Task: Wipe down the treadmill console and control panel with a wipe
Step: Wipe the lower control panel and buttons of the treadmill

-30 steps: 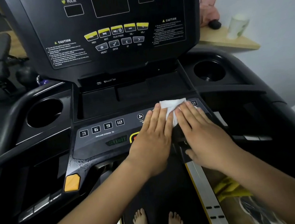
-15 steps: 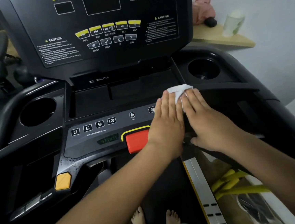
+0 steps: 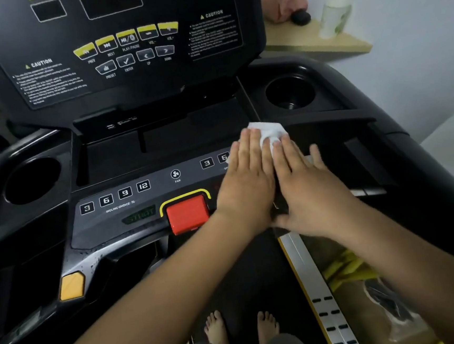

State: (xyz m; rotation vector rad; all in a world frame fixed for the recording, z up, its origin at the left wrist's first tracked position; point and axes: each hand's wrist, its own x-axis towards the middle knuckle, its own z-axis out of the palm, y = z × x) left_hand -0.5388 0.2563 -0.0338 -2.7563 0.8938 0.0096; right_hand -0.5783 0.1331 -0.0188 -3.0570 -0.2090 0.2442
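Head view, read left to right. A left cup holder [image 3: 33, 180] forms a round recess in the black treadmill frame. Below it, an orange button [image 3: 71, 286] sits at the lower left corner of the surround.

The control panel [image 3: 102, 229] slopes toward the person. Its left part carries four incline keys [image 3: 115, 196] marked 3, 6, 9 and 12, with a dim green START display [image 3: 139, 214] beneath them. A FAN key [image 3: 176, 174] sits at centre. A red stop button [image 3: 188, 214] with a yellow border sits at the panel's front edge, just left of the left wrist. Above stands the upright console [image 3: 130, 78], with yellow media keys, grey keys and two CAUTION blocks. The fine print is blurred.

The left hand [image 3: 246, 186] lies palm down on the right part of the control panel. Its grip is flat, with the fingers straight and together, clamped on nothing. It covers part of a second key row. The right hand [image 3: 309, 189] lies close against it, and its grip is likewise flat, with the fingers straight and slightly spread. The white wipe [image 3: 267, 132] is bunched under the fingertips [image 3: 247, 137] of both hands at the panel's rear edge, and its far part shows beyond them.

A right cup holder [image 3: 290, 92] lies beyond the hands. A wooden shelf [image 3: 319, 44] on the wall carries a pink object [image 3: 285, 2] and a white cup [image 3: 334, 17]. Bare feet [image 3: 216, 329] stand on the belt, with a silver side rail [image 3: 313, 287] to their right.
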